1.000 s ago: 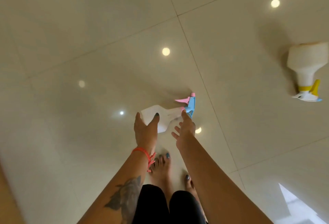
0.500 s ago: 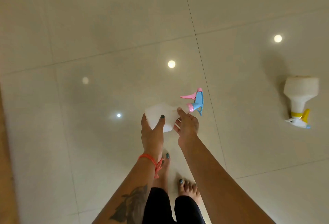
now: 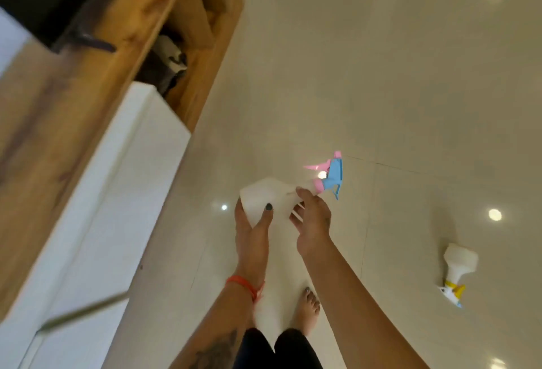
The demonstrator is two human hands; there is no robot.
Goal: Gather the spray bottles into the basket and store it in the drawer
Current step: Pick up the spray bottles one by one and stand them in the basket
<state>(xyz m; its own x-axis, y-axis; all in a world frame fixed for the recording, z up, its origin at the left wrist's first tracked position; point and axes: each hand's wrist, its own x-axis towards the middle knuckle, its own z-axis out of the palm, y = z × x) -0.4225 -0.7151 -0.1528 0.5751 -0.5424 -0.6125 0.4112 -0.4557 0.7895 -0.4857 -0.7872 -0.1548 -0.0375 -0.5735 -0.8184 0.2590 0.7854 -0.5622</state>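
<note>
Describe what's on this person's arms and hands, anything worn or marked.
Both arms are bare, with no sleeves. The left hand has dark teal polish on its thumbnail, and a thin red-orange thread bracelet is tied round that wrist. A dark tattoo marks the left forearm. The right hand shows no rings or bands.

- Dim, warm indoor light; round ceiling lamps glare off the glossy floor (image 3: 381, 75) as bright spots.
- The wooden cabinet (image 3: 73, 110) at left is smeared by motion blur.
- Straight lines bow at the wide-angle edges.
- Shadows are soft and faint.
</note>
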